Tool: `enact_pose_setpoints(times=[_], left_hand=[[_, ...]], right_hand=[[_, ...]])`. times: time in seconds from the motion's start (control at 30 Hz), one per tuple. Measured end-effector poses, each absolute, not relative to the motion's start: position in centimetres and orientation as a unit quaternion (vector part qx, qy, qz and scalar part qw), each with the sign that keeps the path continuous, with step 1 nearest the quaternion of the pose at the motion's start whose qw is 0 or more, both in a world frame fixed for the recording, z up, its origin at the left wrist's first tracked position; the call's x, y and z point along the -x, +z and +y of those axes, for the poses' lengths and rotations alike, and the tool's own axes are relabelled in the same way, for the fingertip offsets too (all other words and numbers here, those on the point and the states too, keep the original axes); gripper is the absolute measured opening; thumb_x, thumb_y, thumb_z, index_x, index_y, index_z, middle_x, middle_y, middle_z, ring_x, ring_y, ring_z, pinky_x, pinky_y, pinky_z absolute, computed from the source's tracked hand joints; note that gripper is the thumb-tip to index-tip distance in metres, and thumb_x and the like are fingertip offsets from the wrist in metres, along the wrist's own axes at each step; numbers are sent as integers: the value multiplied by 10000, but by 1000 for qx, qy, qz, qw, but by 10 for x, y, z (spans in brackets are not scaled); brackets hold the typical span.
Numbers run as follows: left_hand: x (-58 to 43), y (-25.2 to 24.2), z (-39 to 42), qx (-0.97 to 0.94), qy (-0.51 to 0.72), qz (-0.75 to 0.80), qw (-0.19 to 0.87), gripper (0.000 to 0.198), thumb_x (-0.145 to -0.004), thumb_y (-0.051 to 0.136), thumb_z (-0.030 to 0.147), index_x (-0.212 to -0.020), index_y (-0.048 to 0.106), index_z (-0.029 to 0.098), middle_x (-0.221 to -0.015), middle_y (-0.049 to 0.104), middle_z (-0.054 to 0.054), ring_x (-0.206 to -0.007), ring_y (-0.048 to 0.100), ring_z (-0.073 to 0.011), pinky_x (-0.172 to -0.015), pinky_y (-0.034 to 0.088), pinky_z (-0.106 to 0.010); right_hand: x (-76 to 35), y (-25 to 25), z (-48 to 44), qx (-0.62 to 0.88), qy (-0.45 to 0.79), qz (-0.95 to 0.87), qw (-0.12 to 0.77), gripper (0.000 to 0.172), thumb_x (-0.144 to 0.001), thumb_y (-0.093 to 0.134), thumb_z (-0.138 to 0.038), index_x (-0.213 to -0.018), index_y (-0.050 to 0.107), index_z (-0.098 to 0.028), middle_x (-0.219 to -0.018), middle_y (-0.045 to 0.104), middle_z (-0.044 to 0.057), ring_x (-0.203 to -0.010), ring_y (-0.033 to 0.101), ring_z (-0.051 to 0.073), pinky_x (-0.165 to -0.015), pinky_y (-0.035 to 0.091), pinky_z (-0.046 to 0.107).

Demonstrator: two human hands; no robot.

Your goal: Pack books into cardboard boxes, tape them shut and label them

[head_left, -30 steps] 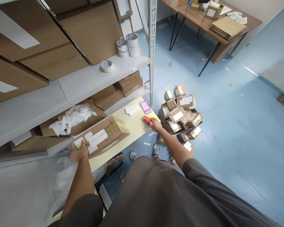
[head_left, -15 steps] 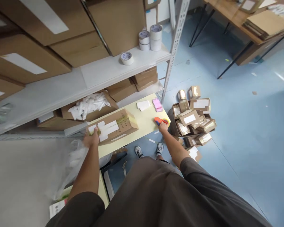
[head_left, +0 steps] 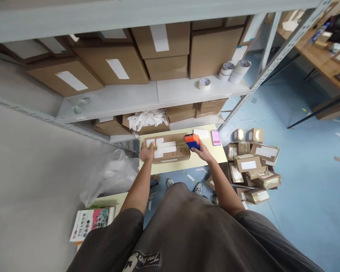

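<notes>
A long cardboard box (head_left: 174, 154) with white labels and clear tape lies on the pale yellow table (head_left: 206, 163). At its left end, my left hand (head_left: 146, 152) grips the box, with the thumb on top and the other fingers partly hidden. My right hand (head_left: 203, 152) holds an orange and blue tape dispenser (head_left: 192, 142) at the box's right end. A strip of tape seems to run along the box top towards the dispenser. Just behind the dispenser lie white paper slips (head_left: 201, 133), and a pink phone-like item (head_left: 215, 137), blurred out, is to their right.
A metal shelf (head_left: 138, 96) with large cartons (head_left: 116, 66) and tape rolls (head_left: 204, 83) rises behind the table. Small taped boxes (head_left: 251, 165) are heaped on the floor at right. A clear plastic bag (head_left: 113, 172) and books (head_left: 92, 223) are at left.
My right hand has brought the tape dispenser from the table's right end to the box's right end. My left hand stays on the box's left end. The camera view has shifted left.
</notes>
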State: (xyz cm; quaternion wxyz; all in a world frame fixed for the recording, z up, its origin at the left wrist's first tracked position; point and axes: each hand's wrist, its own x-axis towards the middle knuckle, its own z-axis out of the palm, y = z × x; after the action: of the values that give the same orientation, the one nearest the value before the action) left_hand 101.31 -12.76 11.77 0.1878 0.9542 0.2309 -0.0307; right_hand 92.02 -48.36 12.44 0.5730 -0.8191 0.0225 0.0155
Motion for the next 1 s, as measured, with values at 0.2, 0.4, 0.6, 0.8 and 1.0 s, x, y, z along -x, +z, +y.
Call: enact_pose_setpoints(times=[0.2, 0.4, 0.6, 0.8, 1.0], left_hand=[[-1009, 115, -122, -940, -9, 233, 250, 689, -1006, 566, 658, -1527, 573, 207, -1415, 691, -197, -1207, 713, -376, -945, 550, -438], [-1005, 106, -116, -919, -1, 219, 328, 642, -1017, 576, 604, -1535, 571, 225, -1436, 675, -188, -1199, 715, -352, -966, 524, -413], [-1009, 97, -115, -902, 28, 201, 380, 646, -999, 615, 531, -1548, 567, 193, -1422, 676, -222, -1253, 687, -376, -1003, 507, -425], [-1004, 105, -115, -878, 70, 198, 431, 741, -987, 627, 396, -1671, 425, 193, -1579, 586, -198, -1413, 583, -370, -1117, 471, -438], [-989, 119, -112, -844, 129, 168, 493, 465, -1034, 537, 356, -1428, 698, 169, -1481, 666, -177, -1432, 566, -309, -1224, 416, -417]], right_hand=[[-980, 185, -390, 798, 103, -76, 589, 559, -830, 787, -668, -1128, 722, -200, -978, 747, 48, -897, 694, 249, -803, 573, 348], [-997, 175, -369, 830, 233, -91, 499, 557, -772, 793, -709, -1013, 691, -216, -908, 719, 22, -851, 686, 235, -761, 569, 337], [-990, 166, -381, 803, 273, -69, 526, 588, -813, 790, -616, -1219, 612, -229, -1083, 746, 61, -1005, 711, 268, -873, 592, 381], [-987, 166, -375, 808, 264, -111, 514, 531, -800, 802, -621, -1113, 607, -239, -1029, 725, 35, -975, 693, 263, -889, 579, 400], [-983, 170, -375, 844, 272, -113, 448, 572, -865, 760, -628, -1256, 628, -232, -1156, 749, 70, -1069, 687, 284, -934, 564, 401]])
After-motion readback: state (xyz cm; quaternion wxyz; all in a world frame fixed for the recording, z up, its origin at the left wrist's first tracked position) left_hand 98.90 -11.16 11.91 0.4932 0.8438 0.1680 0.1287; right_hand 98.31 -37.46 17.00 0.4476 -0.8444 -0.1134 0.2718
